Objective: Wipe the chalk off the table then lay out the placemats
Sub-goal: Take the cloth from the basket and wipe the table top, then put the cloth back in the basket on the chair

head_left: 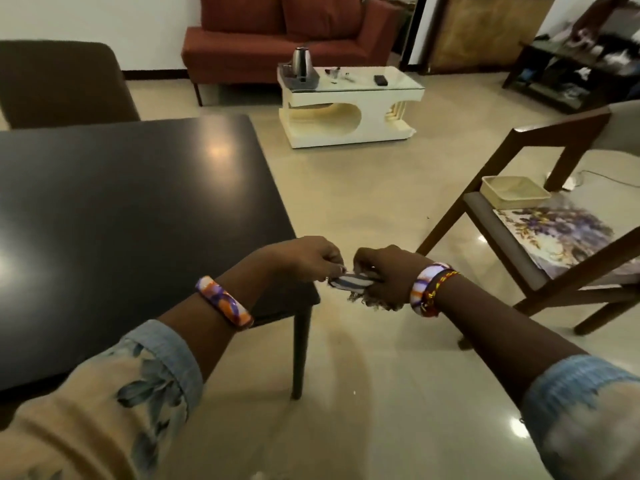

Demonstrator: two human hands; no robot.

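A small striped blue-and-white cloth [352, 281] with a frayed fringe is bunched between both hands, just off the near right corner of the dark table [121, 209]. My left hand [308, 259] pinches its left end. My right hand [384, 275] grips the rest, fingers curled round it. The glossy tabletop shows no chalk marks that I can make out. A floral purple placemat [561, 233] lies on the seat of the wooden chair [540, 188] to the right.
A cream plastic tray [514, 192] sits on the same chair seat behind the placemat. A brown chair [62, 84] stands at the table's far side. Farther off are a white coffee table [349, 105] with a kettle and a red sofa [287, 39]. Tiled floor lies between.
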